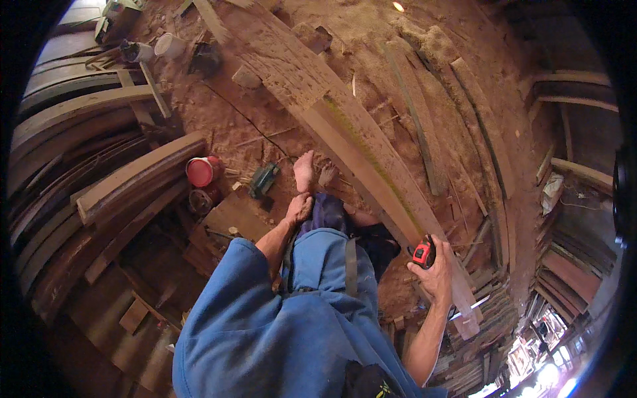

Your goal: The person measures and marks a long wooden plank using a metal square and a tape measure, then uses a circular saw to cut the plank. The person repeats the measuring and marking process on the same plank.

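Note:
My right hand (434,268) is closed round a red and black tape measure (423,252), held over the near end of a long wooden beam (352,142). A yellow-green streak runs along the beam toward the tape measure; whether it is the tape blade, I cannot tell. The beam slants from the upper left down to the right, past my bare feet. My left hand (300,207) rests on my dark-clad knee, fingers lying over it, with nothing seen in them.
Left of my feet lie a green power tool (264,180) and a red-lidded bucket (203,171). A black cord (247,118) crosses the dirt floor. Stacked boards (142,169) line the left side. More planks (418,119) lie beyond the beam, amid sawdust.

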A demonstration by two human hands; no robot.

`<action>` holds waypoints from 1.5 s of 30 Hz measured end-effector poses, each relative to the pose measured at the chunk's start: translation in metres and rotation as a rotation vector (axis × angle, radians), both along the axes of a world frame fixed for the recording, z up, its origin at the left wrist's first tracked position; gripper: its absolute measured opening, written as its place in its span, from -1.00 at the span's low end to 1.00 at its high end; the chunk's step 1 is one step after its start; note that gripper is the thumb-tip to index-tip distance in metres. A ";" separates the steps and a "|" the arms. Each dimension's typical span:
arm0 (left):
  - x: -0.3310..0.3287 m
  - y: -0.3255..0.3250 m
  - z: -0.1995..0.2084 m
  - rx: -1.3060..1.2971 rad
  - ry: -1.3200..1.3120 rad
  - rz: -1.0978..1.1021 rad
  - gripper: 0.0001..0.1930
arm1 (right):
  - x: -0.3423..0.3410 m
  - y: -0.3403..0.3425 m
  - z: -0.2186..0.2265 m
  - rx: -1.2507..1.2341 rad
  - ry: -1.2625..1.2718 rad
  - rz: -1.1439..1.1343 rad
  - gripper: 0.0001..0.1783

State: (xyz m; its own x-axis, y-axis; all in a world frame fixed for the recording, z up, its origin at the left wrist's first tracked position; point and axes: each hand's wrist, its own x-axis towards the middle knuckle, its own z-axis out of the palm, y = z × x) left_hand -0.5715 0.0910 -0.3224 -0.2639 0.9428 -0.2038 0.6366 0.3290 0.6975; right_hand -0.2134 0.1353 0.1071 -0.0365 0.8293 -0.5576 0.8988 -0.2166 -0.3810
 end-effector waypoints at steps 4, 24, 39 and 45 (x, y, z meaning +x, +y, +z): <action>0.006 0.040 -0.058 0.441 0.142 0.120 -0.69 | -0.002 -0.003 0.000 -0.024 0.052 -0.078 -0.01; 0.030 0.088 0.094 0.159 -1.104 1.017 -0.75 | 0.004 0.006 0.003 -0.099 0.000 0.001 -0.01; 0.016 0.080 0.081 0.170 -1.142 1.067 -0.73 | 0.007 0.013 0.005 -0.145 0.017 0.018 0.01; 0.000 0.065 0.026 0.174 -1.088 1.045 -0.74 | 0.006 0.012 0.005 -0.135 0.035 0.020 0.01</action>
State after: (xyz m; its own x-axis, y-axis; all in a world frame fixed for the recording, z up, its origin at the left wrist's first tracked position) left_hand -0.5710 0.1562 -0.2963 -0.6075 0.4657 -0.6435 -0.6577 0.1594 0.7362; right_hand -0.2075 0.1477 0.1123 -0.0737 0.7456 -0.6623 0.8902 -0.2502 -0.3808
